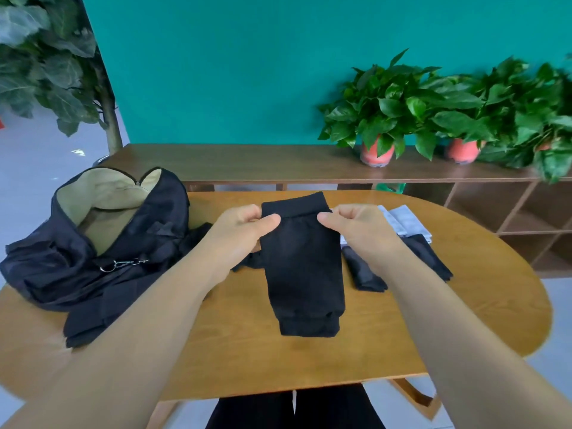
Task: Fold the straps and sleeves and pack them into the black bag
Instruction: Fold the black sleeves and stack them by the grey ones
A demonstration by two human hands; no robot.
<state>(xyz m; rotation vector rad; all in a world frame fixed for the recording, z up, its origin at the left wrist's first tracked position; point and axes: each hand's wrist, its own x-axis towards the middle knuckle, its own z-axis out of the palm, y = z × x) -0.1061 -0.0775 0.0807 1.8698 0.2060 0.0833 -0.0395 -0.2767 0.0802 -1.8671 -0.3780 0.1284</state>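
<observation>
A black sleeve [305, 267] hangs over the middle of the wooden table [402, 329], its lower cuff near the table top. My left hand [244, 227] pinches its upper left edge and my right hand [359, 227] pinches its upper right edge, thumbs on the front. The black bag [102, 255] lies open at the left, showing a beige lining. More black sleeves [365, 274] and grey ones [408, 222] lie at the right, partly behind my right hand.
A dark wooden shelf [247, 164] runs behind the table, with potted green plants [390, 109] in red pots at its right. A tall leafy plant [46, 63] stands at the back left. The bag's strap and metal clip [120, 264] lie on the bag.
</observation>
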